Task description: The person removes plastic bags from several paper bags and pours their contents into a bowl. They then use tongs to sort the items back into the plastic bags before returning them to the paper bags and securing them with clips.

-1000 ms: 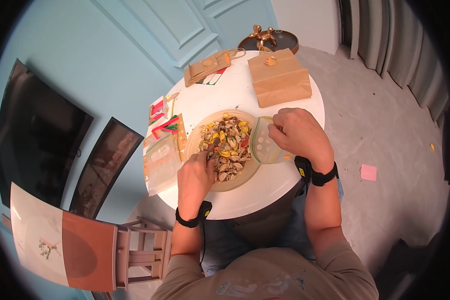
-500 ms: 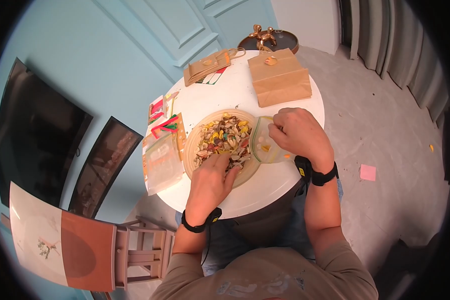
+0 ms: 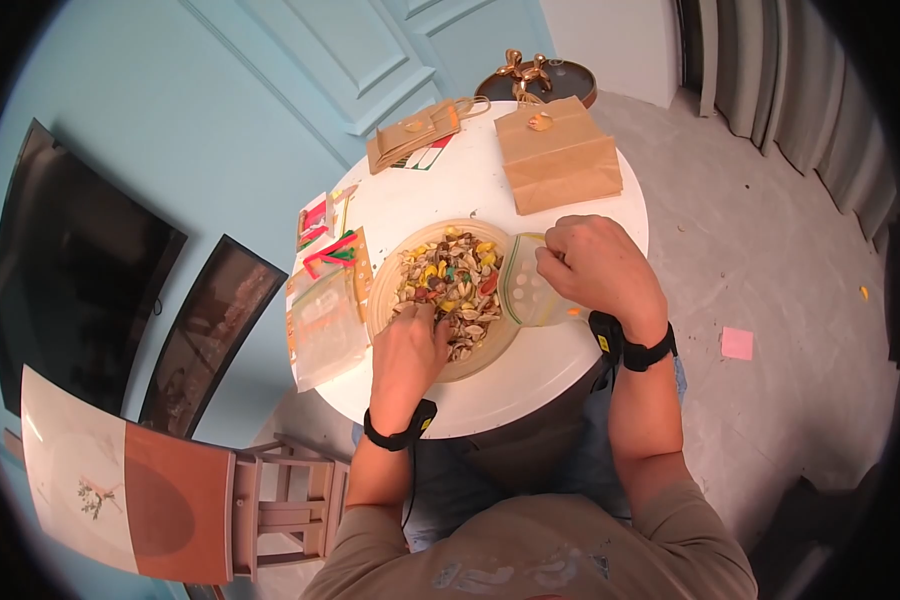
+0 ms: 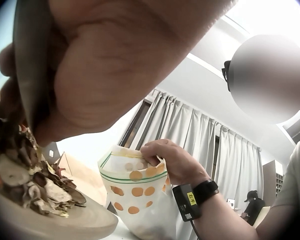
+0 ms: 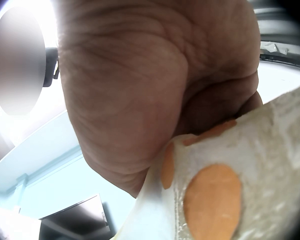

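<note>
My left hand (image 3: 408, 350) is at the near left of a round, pale bowl (image 3: 382, 290), with its fingers down at the heap of potpourri (image 3: 460, 280): dried petals and slices, some yellow or red. In the left wrist view, a dark grey, flat, tapering strip (image 4: 34, 65) runs between its thumb and fingers; the far end is hidden. My right hand (image 3: 605, 265) pinches the rim of a clear zip bag (image 4: 135, 192) with orange dots and a green seal line. The bag stands upright against the bowl's right side, mouth open.
A brown paper bag (image 3: 560, 170) stands at the back right of the round white table (image 3: 380, 215); folded paper bags (image 3: 410, 135) lie at the back left. Another clear bag (image 3: 327, 335) and red and green strips (image 3: 332, 255) lie on the left. A wooden stool (image 3: 290, 505) stands lower left.
My left hand drew back toward the bowl's near edge, fingers spread, then moved slightly left and dipped into the potpourri. A yellow piece showed at the bag earlier. My right hand stays still.
</note>
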The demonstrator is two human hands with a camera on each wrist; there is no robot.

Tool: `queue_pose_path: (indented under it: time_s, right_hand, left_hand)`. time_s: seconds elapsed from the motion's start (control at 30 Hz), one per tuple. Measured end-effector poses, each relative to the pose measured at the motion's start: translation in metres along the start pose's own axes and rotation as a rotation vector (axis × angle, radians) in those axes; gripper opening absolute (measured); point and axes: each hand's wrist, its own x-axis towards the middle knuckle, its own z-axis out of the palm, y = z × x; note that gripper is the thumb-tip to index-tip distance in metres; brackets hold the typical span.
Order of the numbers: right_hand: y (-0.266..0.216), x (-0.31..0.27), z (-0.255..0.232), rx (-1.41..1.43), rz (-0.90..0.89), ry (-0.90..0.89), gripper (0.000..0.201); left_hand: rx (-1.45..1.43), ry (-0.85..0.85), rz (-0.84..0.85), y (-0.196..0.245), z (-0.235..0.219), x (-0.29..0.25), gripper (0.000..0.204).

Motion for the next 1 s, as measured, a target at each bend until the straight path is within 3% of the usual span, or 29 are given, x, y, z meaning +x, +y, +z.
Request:
queue_pose_path:
  time_s: [0.07,0.37,0.67,0.77,1.0]
  right_hand:
    - [-0.001,0.000,0.000,0.000,0.004,-0.001,0.029]
    - [-0.002,0.001,0.001,0.002,-0.003,-0.003,0.030]
    - [-0.003,0.000,-0.001,0.021,0.011,0.003,0.030]
    - [-0.002,0.000,-0.006,0.019,0.028,-0.011,0.030]
    - [0.002,-0.002,-0.005,0.020,0.026,0.006,0.029]
  left_hand:
    - [0.010,-0.038,-0.018,0.001,-0.006,0.000,0.020]
    - [-0.059,0.071,-0.004,0.011,-0.024,-0.006,0.018]
    - [-0.327,0.067,0.278,0.042,-0.028,0.000,0.030]
    - [-0.255,0.027,0.131,0.043,-0.031,0.001,0.034]
    - [-0.131,0.069,0.091,0.022,-0.005,0.004,0.035]
